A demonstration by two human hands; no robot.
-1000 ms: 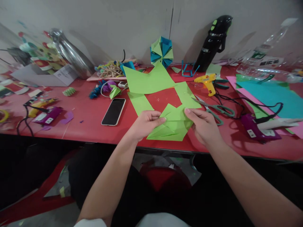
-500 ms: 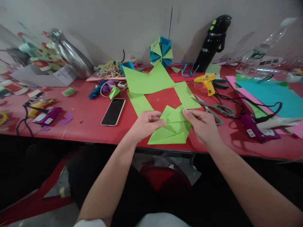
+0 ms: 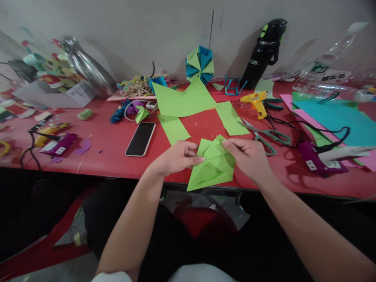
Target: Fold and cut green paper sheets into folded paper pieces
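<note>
Between my hands is a folded sheet of green paper [image 3: 213, 166], creased into several flaps, tilted over the front edge of the red table [image 3: 102, 168]. My left hand [image 3: 183, 156] pinches its left side between thumb and fingers. On the upper right corner, my right hand [image 3: 245, 154] is closed with the thumb on top of the paper. Just beyond lie two green paper strips, a left strip [image 3: 174, 128] and a right strip [image 3: 232, 117], with a larger green sheet [image 3: 183, 102] behind them.
A phone [image 3: 140, 139] lies left of my hands. To the right are scissors [image 3: 276, 136], a yellow glue gun [image 3: 255, 102] and a purple power socket [image 3: 319, 158] with cords. A blue-green paper ball [image 3: 200, 64] and a black bottle [image 3: 263, 56] stand by the wall.
The folded green paper has come slightly toward me and turned, its lower left corner now further down past the table edge. Both hands have shifted slightly with it, still gripping.
</note>
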